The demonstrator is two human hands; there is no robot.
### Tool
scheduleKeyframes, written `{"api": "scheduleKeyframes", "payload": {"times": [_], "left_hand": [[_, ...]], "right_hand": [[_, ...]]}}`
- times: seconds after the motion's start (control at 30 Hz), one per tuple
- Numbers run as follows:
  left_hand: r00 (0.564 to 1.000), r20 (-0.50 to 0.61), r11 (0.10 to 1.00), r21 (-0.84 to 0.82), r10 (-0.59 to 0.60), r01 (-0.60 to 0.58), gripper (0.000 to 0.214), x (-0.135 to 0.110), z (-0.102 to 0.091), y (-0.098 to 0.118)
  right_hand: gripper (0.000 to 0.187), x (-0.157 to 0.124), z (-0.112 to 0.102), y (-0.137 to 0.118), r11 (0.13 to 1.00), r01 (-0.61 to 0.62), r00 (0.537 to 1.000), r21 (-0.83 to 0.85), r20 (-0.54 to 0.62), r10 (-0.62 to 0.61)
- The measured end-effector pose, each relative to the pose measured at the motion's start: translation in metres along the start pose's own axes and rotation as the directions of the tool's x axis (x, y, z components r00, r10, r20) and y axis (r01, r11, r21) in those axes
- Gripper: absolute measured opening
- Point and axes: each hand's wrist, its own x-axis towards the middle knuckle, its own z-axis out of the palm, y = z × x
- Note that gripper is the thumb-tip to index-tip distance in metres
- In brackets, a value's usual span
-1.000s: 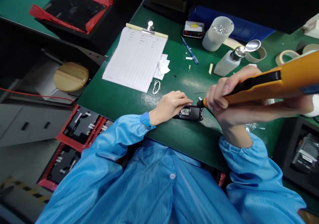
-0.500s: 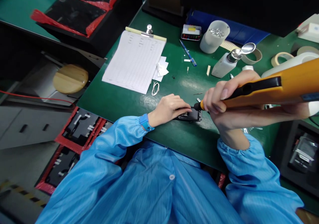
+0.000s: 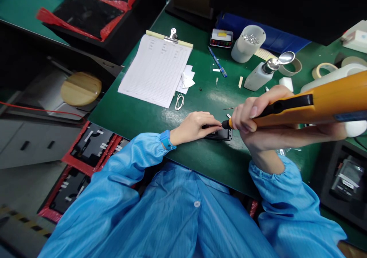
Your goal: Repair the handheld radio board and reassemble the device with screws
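Note:
A small black device (image 3: 222,134) lies on the green mat (image 3: 137,114) near its front edge. My left hand (image 3: 193,126) rests on the device's left part, fingers curled down over it and holding it flat. My right hand (image 3: 258,118) is wrapped round a long orange electric screwdriver (image 3: 315,103) that stretches off to the right. Its black tip meets the device just by my left fingertips. Most of the device is hidden under both hands.
A clipboard with a printed sheet (image 3: 156,68) lies at the back left, a blue pen (image 3: 217,62), a white cup of screws (image 3: 248,43) and a white dispenser bottle (image 3: 262,72) behind the hands. Tape rolls (image 3: 322,68) sit at far right. Red-edged black trays (image 3: 91,143) sit below the table's left edge.
The screwdriver tip has shifted left along the device, toward my left fingertips. My left hand has stayed on the device.

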Motion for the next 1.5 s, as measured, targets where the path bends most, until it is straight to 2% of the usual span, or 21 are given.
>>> {"api": "scheduleKeyframes", "payload": {"times": [0.17, 0.37, 0.47, 0.57, 0.67, 0.73, 0.8, 0.9, 0.97, 1.03, 1.17, 1.33, 1.43, 1.5], "left_hand": [[0.999, 0.045, 0.999, 0.045, 0.005, -0.007, 0.035, 0.001, -0.001, 0.001], [0.998, 0.068, 0.999, 0.041, 0.014, -0.017, 0.041, 0.000, -0.002, 0.001], [0.996, 0.070, 0.998, -0.009, 0.057, -0.057, 0.041, 0.001, -0.002, 0.002], [0.993, 0.111, 0.998, -0.051, 0.051, -0.046, 0.040, 0.003, -0.004, 0.003], [0.989, 0.144, 0.996, -0.076, 0.047, -0.036, 0.036, 0.004, -0.006, 0.003], [0.994, 0.105, 0.997, -0.075, 0.038, -0.031, 0.033, 0.003, -0.007, 0.001], [1.000, 0.010, 0.999, -0.046, 0.015, -0.015, 0.031, 0.002, -0.006, -0.002], [0.991, -0.137, 0.999, 0.045, 0.007, -0.001, 0.031, -0.001, 0.000, -0.008], [0.986, -0.168, 0.992, 0.123, 0.019, 0.002, 0.033, -0.002, 0.004, -0.011], [0.989, -0.145, 0.980, 0.201, 0.016, 0.014, 0.033, -0.003, 0.008, -0.012], [0.999, -0.048, 0.955, 0.294, -0.007, 0.021, 0.034, -0.004, 0.009, -0.012], [0.999, 0.006, 0.940, 0.339, -0.032, 0.028, 0.037, -0.004, 0.008, -0.011], [0.999, 0.023, 0.934, 0.355, -0.047, 0.036, 0.038, -0.003, 0.008, -0.010], [0.998, 0.033, 0.936, 0.351, -0.049, 0.035, 0.037, -0.003, 0.008, -0.010]], "right_hand": [[0.056, -0.002, 0.002, -0.008, 0.996, -0.084, 0.996, -0.002, 0.017, 0.084], [0.070, -0.002, 0.003, -0.015, 0.991, -0.119, 0.992, -0.053, 0.033, 0.121], [0.062, -0.003, 0.001, -0.017, 0.993, -0.110, 0.993, -0.029, 0.026, 0.111], [0.055, -0.004, 0.004, -0.019, 0.993, -0.118, 0.993, -0.019, 0.018, 0.118], [0.060, -0.008, 0.007, -0.020, 0.992, -0.127, 0.992, -0.027, 0.010, 0.127], [0.067, -0.011, 0.007, -0.017, 0.992, -0.124, 0.992, -0.033, 0.000, 0.125], [0.073, -0.014, 0.004, -0.013, 0.991, -0.128, 0.992, -0.042, 0.007, 0.129], [0.077, -0.015, -0.005, -0.007, 0.983, -0.168, 0.981, -0.079, 0.082, 0.174], [0.078, -0.016, -0.009, -0.004, 0.978, -0.189, 0.971, -0.089, 0.133, 0.199], [0.079, -0.017, -0.011, -0.001, 0.975, -0.207, 0.965, -0.078, 0.147, 0.216], [0.079, -0.024, -0.007, 0.001, 0.968, -0.234, 0.967, -0.092, 0.084, 0.242], [0.074, -0.028, -0.004, 0.001, 0.956, -0.257, 0.963, -0.142, 0.047, 0.266], [0.077, -0.028, -0.006, 0.001, 0.959, -0.244, 0.968, -0.143, 0.020, 0.249], [0.079, -0.029, -0.007, 0.002, 0.957, -0.251, 0.965, -0.144, 0.046, 0.260]]}}
